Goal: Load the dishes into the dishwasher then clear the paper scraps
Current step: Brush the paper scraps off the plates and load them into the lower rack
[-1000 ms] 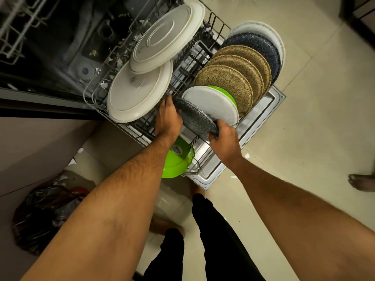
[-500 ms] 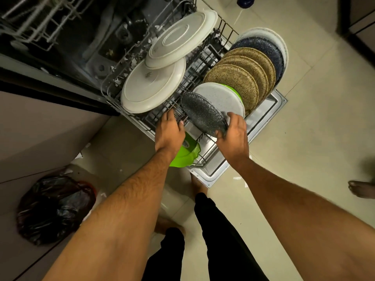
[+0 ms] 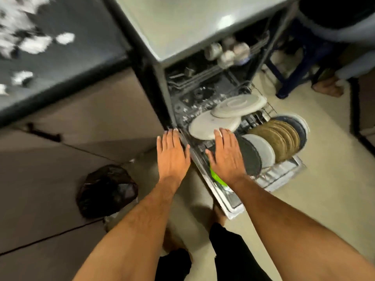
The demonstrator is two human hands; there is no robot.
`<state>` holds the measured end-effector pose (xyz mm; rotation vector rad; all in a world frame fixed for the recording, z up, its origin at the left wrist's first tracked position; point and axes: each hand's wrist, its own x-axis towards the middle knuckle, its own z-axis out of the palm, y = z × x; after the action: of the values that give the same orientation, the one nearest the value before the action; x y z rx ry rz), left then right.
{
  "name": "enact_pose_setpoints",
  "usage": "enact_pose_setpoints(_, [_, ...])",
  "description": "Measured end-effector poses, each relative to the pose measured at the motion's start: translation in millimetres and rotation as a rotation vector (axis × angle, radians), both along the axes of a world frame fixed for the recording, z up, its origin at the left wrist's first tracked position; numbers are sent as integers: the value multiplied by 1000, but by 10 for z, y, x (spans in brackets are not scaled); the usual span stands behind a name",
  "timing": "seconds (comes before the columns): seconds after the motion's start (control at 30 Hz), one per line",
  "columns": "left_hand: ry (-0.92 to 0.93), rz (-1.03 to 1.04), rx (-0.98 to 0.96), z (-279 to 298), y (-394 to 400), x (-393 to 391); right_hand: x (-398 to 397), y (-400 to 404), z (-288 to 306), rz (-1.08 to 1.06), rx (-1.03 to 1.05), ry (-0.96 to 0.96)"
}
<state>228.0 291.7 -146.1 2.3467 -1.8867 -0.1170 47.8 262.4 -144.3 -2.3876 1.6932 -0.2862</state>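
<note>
The dishwasher stands open with its lower rack pulled out over the door. In the rack stand two large white plates, a dark speckled plate, a white plate, several brown speckled plates and a green dish, mostly hidden under my right wrist. My right hand hovers flat over the rack's front, fingers straight, holding nothing. My left hand is flat and empty, left of the rack. White paper scraps lie blurred on the dark counter at the upper left.
A black rubbish bag sits on the floor at the left, by the cabinet. Cups fill the upper rack. A blue stool and another person's foot are at the upper right. Tiled floor lies to the right of the door.
Both hands have let go of the dark speckled plate, which now stands in the rack. They are flat and empty. My head has lifted, bringing the counter and scraps into view.
</note>
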Motion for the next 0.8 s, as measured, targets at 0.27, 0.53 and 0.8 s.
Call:
enact_pose_setpoints(0.27, [-76,266,-177,1339,703,1515,1704,83,1294,331,-187,-44])
enact_pose_setpoints(0.53, [-125,543,-344,2459,1390,2911,3193,396,2379,552,-343,-49])
enact_pose_setpoints(0.8, [-154,731,-395,3120,1900,3906,4458,614,3204,720,-452,-86])
